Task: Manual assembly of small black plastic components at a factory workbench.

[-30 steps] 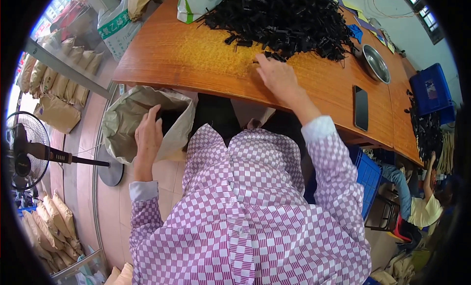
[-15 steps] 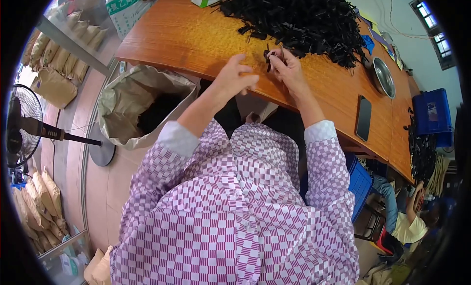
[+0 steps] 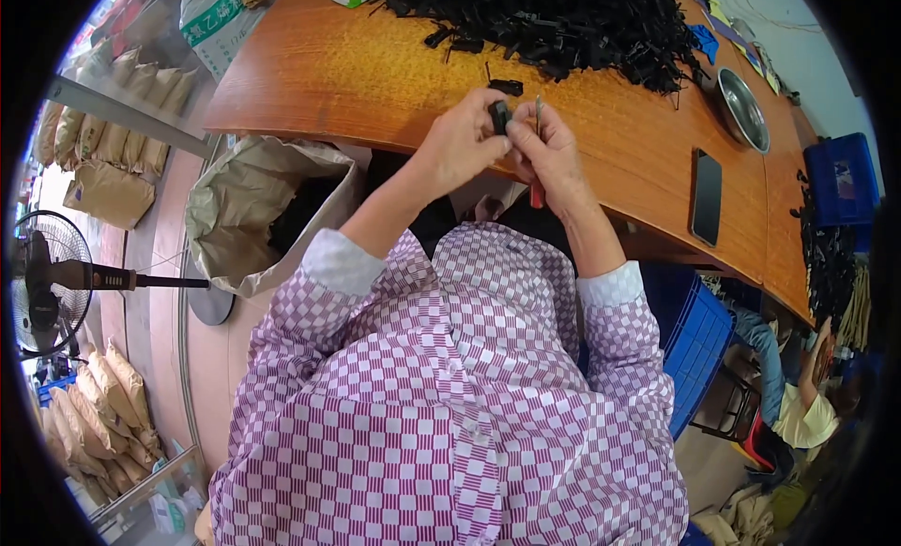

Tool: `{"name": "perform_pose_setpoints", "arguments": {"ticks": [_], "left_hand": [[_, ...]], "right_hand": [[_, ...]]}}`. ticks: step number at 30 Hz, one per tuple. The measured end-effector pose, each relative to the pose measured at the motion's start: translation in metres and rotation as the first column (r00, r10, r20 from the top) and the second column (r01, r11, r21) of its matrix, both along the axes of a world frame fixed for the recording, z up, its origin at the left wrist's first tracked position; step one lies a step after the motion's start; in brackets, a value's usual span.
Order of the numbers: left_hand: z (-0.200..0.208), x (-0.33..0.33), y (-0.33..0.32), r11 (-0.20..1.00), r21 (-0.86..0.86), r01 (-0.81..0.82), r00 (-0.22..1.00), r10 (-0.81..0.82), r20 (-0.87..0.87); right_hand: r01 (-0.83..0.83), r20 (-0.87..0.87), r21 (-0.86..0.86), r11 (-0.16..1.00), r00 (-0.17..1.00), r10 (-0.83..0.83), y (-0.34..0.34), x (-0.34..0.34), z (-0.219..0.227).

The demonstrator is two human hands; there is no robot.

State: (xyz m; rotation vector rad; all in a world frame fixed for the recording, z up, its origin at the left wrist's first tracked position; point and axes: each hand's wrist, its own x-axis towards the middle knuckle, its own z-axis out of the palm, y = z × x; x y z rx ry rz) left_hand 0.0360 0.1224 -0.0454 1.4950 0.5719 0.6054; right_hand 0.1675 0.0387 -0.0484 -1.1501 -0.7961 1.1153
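Between the thumb and fingers of my left hand (image 3: 460,144) is a small black plastic part (image 3: 501,118), raised just over the front edge of the table. My right hand (image 3: 554,161) is closed on a slim red-handled tool (image 3: 536,197); its thin metal end points up past the fingers, and I cannot tell its exact kind. The right thumb meets the black part from the right side. Another black piece (image 3: 507,87) lies on the wood just beyond my fingers. Behind it spreads a big heap of black plastic parts (image 3: 572,30).
An open paper sack (image 3: 239,194) with dark contents stands left of my lap. On the table's right are a metal bowl (image 3: 741,109) and a phone (image 3: 706,199). A floor fan (image 3: 56,274) is at far left. Another person (image 3: 807,415) sits at lower right, near a blue crate (image 3: 693,344).
My left hand, earlier apart and spread, has come to the right and taken hold of a black part. Both hands are now together, and the red tool handle shows under the right one.
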Motion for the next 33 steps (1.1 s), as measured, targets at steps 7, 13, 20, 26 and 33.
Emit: {"name": "perform_pose_setpoints", "arguments": {"ticks": [7, 13, 20, 26, 33], "left_hand": [[0.004, -0.031, -0.041, 0.961, 0.271, 0.058, 0.993, -0.027, -0.117], [0.004, -0.058, -0.067, 0.988, 0.146, 0.041, 0.999, -0.041, -0.005], [0.005, -0.068, -0.074, 0.976, 0.214, 0.035, 0.988, -0.002, -0.155], [0.002, -0.067, -0.077, 0.921, 0.390, -0.012, 0.992, 0.060, -0.111], [-0.003, -0.065, -0.084, 0.776, 0.629, -0.044, 0.972, 0.177, -0.151]], "right_hand": [[-0.128, -0.077, -0.081, 0.988, 0.990, 0.122, -0.039, -0.020, 0.011], [-0.218, 0.236, -0.023, 0.976, 0.947, 0.217, -0.070, -0.039, 0.019], [-0.169, 0.464, -0.079, 0.982, 0.866, 0.186, -0.086, -0.056, 0.014], [-0.131, 0.556, -0.114, 0.985, 0.813, 0.172, -0.088, -0.063, 0.014], [-0.107, 0.583, -0.073, 0.992, 0.802, 0.129, -0.085, -0.064, -0.007]]}}
